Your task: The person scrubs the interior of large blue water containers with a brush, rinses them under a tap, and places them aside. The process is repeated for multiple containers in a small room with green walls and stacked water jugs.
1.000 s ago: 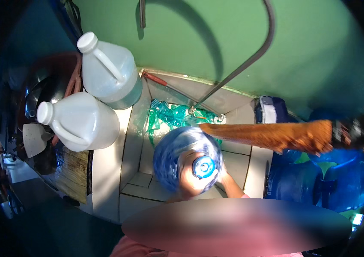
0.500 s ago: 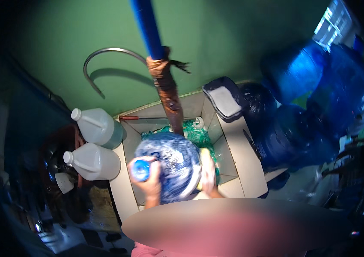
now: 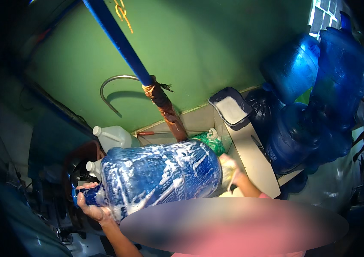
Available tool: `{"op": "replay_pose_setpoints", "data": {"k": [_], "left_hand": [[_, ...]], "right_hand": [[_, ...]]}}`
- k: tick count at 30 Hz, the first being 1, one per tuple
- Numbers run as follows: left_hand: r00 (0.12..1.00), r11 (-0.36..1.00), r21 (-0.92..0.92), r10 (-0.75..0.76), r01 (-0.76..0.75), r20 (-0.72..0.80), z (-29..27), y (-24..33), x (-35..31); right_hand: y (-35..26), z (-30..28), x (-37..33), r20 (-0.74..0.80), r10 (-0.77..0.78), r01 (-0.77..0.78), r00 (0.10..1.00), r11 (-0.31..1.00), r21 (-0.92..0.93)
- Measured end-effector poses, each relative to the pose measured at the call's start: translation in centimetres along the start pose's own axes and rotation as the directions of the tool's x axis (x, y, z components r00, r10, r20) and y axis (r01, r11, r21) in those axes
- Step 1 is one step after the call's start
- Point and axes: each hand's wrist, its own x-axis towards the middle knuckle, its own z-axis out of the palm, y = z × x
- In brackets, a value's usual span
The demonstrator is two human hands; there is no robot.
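Note:
A large blue water jug, streaked with white suds, lies on its side over the tiled basin. Its capped neck points left and its base faces right. My left hand is wrapped round the neck, with foam on the fingers. At the base end, my right hand presses a pale yellow sponge against the jug; the fingers are partly blurred. Behind the jug, green netting shows inside the basin. A blurred patch covers the jug's lower edge.
White plastic gallon bottles stand at the basin's left, one mostly hidden. A dark tub with white contents sits on the back right corner. Several blue jugs are stacked at right. A blue pole slants down into the basin.
The jug has turned from end-on to lying lengthwise, its neck swung left. My left hand moved left and down with the neck; my right hand moved right with the sponge. The view has shifted.

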Motion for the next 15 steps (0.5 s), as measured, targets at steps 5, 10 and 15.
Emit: {"op": "replay_pose_setpoints", "data": {"k": [5,10,15], "left_hand": [[0.998,0.991,0.134,0.004,0.005,-0.066,2.5,-8.0,-3.5],[0.997,0.920,0.391,-0.057,0.035,0.045,6.1,-21.2,-7.6],[0.976,0.860,0.506,-0.047,-0.069,0.212,7.7,-29.8,-10.1]], "right_hand": [[-14.1,3.7,3.4,-0.029,-0.712,0.392,0.701,0.420,-0.819],[-17.7,9.8,10.1,0.446,-0.504,-0.184,0.740,-0.789,-0.586],[-5.6,10.8,12.5,0.013,-0.087,0.001,0.996,-0.139,-0.990]]}}
